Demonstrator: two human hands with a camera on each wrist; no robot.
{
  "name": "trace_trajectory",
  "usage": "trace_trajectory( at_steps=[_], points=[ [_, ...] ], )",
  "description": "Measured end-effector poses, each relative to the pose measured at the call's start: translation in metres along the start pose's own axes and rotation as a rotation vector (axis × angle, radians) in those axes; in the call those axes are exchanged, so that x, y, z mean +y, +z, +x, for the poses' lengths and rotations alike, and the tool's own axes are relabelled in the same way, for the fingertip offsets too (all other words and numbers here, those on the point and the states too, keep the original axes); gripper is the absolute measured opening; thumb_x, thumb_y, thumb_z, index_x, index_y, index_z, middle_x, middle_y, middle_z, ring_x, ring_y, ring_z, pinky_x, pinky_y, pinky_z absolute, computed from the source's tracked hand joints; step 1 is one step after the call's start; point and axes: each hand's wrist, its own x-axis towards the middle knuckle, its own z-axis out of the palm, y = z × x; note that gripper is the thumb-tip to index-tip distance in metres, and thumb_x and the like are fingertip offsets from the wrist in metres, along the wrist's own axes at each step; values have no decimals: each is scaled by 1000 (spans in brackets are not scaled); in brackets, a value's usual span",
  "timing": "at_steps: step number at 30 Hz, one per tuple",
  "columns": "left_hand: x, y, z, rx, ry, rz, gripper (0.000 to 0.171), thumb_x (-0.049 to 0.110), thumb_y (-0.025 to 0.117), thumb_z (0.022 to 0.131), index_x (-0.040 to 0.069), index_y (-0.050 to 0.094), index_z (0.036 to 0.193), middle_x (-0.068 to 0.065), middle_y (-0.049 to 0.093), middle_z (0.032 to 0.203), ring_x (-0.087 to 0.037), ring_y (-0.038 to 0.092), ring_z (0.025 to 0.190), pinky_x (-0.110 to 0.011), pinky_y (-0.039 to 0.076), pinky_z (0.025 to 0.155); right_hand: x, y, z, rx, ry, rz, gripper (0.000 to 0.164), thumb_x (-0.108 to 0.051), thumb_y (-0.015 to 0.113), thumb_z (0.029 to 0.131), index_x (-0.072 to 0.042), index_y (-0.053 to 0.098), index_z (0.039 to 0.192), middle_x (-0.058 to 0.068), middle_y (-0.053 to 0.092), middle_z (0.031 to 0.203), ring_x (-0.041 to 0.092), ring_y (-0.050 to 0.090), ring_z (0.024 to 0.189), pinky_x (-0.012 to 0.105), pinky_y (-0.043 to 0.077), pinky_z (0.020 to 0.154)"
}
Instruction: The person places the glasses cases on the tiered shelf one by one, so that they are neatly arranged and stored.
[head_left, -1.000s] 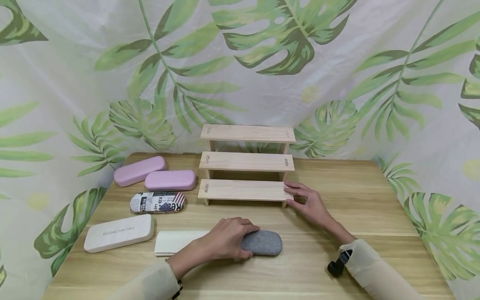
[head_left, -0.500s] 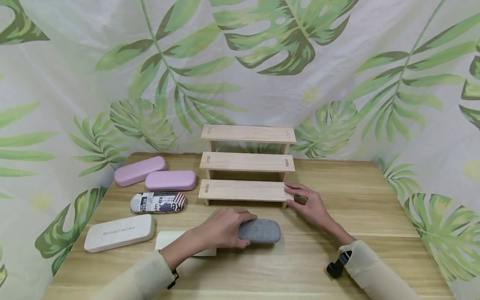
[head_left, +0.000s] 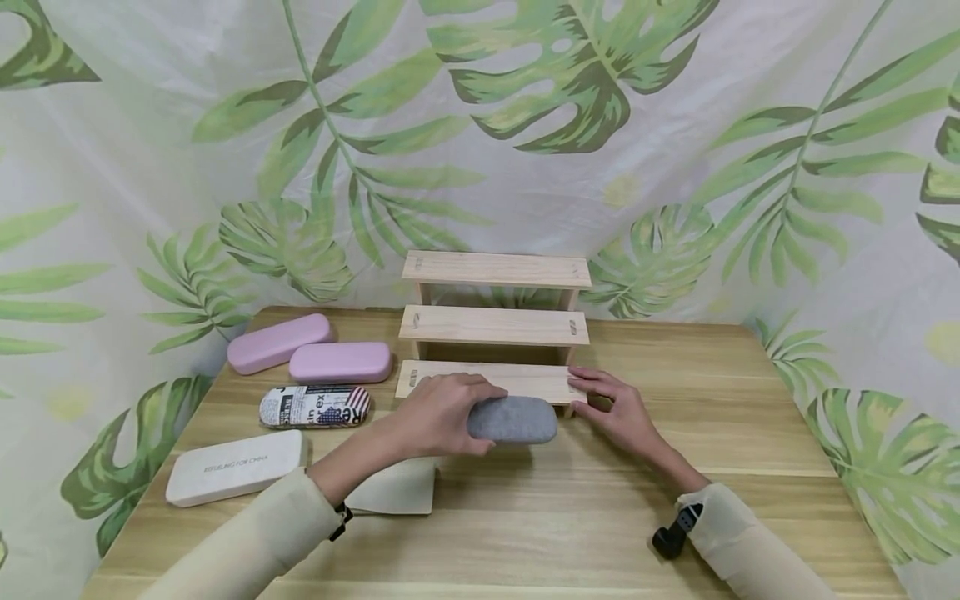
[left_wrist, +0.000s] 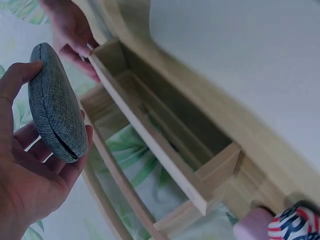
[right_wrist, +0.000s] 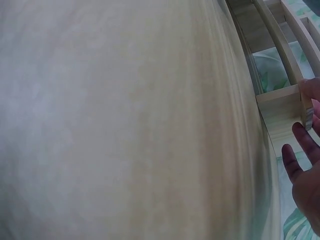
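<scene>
My left hand grips a grey fabric glasses case by its left end, up off the table. The case hangs just in front of the lowest step of a three-tier wooden display stand, hiding part of that step's front edge. In the left wrist view the thumb and fingers are around the case, whose dark seam shows. My right hand pinches the right end of the lowest step. The right wrist view shows its fingers about the end of that board.
Left of the stand lie two pink glasses cases, a newsprint-patterned case and a white lettered case. An off-white flat item lies partly beneath my left forearm. Leaf-printed cloth hangs behind the wooden table.
My left hand has lifted the grey glasses case off the table and carried it forward to the stand's lowest step. My right hand has stayed at the step's right end.
</scene>
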Motion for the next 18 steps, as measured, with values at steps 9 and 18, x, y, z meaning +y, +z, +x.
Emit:
trace_trajectory(
  at_steps=[9, 18],
  points=[
    [-9, -22, 13, 34, -27, -2, 65, 38, 92, 76, 15, 74, 133, -4, 76, 121, -18, 73, 98, -32, 57, 70, 1, 5, -1, 2, -18, -2, 40, 5, 84, 86, 4, 75, 124, 20, 68, 139, 42, 62, 130, 36, 60, 91],
    [-25, -35, 33, 97, -45, -23, 64, 38, 90, 76, 15, 73, 134, -5, 76, 126, -20, 72, 99, -36, 57, 73, 0, 0, -1, -1, 1, -3, 38, -4, 83, 90, -3, 76, 127, 10, 68, 142, 35, 61, 134, 27, 57, 95]
  ],
)
